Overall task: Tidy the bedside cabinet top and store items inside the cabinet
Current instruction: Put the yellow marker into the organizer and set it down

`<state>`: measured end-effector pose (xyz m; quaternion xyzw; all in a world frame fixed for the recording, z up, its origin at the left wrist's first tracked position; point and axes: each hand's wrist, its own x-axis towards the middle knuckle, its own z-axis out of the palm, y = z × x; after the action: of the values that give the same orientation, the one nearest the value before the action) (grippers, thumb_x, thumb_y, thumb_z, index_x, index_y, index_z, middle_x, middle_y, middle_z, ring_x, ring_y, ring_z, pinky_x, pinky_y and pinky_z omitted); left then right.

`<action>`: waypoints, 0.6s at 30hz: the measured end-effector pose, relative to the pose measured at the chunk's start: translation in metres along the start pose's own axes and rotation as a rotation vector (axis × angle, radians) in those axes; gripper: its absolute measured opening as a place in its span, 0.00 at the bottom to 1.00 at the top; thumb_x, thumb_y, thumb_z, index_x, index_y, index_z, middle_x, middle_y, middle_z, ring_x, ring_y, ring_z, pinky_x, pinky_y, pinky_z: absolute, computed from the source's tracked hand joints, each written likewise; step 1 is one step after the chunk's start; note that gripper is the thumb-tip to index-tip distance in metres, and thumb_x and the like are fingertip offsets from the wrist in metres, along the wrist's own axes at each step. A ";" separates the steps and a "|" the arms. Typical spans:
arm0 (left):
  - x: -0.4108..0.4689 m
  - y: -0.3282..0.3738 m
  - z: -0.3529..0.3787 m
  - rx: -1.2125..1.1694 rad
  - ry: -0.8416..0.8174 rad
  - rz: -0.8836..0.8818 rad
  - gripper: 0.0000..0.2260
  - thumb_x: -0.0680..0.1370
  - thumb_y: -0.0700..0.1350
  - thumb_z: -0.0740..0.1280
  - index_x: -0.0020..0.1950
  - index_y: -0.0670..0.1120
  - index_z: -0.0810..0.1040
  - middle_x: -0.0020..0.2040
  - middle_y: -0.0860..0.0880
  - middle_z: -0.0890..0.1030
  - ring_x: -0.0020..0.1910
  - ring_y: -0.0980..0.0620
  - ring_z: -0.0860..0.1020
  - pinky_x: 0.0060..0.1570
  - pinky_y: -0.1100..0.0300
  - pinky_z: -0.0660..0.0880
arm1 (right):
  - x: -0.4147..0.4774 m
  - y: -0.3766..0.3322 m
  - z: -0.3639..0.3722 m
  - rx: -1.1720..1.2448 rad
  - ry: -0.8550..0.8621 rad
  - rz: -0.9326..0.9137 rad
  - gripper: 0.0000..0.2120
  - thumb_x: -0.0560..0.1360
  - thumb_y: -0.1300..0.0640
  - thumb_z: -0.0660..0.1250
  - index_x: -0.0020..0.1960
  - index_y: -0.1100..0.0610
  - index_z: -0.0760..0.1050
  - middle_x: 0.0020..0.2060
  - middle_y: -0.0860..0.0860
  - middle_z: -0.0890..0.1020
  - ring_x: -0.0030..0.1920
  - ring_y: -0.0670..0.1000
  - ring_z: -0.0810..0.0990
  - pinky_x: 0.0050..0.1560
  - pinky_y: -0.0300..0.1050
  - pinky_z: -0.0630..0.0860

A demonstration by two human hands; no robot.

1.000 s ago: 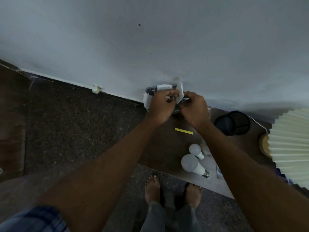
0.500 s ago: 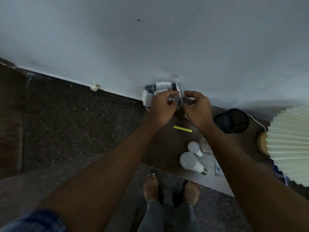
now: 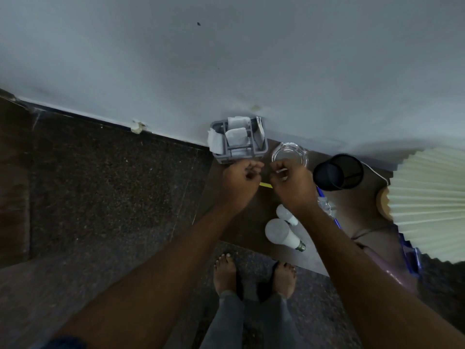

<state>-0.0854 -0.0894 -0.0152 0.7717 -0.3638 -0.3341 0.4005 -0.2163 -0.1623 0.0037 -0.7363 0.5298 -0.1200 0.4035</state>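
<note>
A grey caddy (image 3: 221,157) stuffed with white paper packets stands at the back left corner of the brown cabinet top (image 3: 241,222), against the wall. My left hand (image 3: 240,182) hovers just in front of it, fingers curled shut, and I see nothing in it. Close beside it, my right hand (image 3: 293,188) pinches a small white item (image 3: 280,170), too small to identify. A yellow strip (image 3: 265,184) lies on the top, partly hidden between my hands. A clear glass dish (image 3: 289,152) sits behind my right hand.
A black mesh cup (image 3: 338,172) lies right of the dish. Two white bulbs (image 3: 285,212) (image 3: 279,231) rest near the front edge, with a blue pen (image 3: 320,192) beside my right forearm. A pleated lamp shade (image 3: 427,205) overhangs the right side. My bare feet (image 3: 225,273) stand on dark floor.
Both hands have drawn back from the grey caddy toward me, leaving its packets uncovered. The glass dish behind my right hand has come into view.
</note>
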 end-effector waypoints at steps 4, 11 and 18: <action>-0.007 -0.019 0.012 0.081 -0.003 -0.073 0.11 0.76 0.36 0.70 0.57 0.43 0.85 0.53 0.47 0.87 0.51 0.56 0.83 0.45 0.81 0.72 | -0.012 0.010 0.013 -0.083 -0.024 0.063 0.09 0.75 0.64 0.69 0.54 0.57 0.81 0.48 0.52 0.83 0.47 0.51 0.81 0.49 0.49 0.80; -0.011 -0.034 0.022 0.211 -0.073 -0.059 0.11 0.76 0.34 0.69 0.57 0.40 0.84 0.53 0.43 0.86 0.53 0.46 0.84 0.57 0.58 0.78 | -0.013 0.020 0.033 -0.232 -0.098 0.127 0.07 0.77 0.64 0.66 0.54 0.60 0.79 0.49 0.58 0.82 0.48 0.57 0.81 0.49 0.54 0.80; 0.000 -0.036 0.028 0.325 -0.114 0.004 0.13 0.74 0.31 0.68 0.58 0.37 0.82 0.55 0.39 0.81 0.56 0.42 0.79 0.58 0.54 0.76 | -0.006 0.033 0.048 -0.421 -0.127 0.125 0.10 0.79 0.65 0.62 0.59 0.61 0.77 0.60 0.60 0.75 0.59 0.60 0.76 0.60 0.55 0.77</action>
<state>-0.0978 -0.0850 -0.0589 0.8054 -0.4368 -0.3131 0.2500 -0.2120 -0.1377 -0.0495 -0.7761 0.5612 0.0650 0.2802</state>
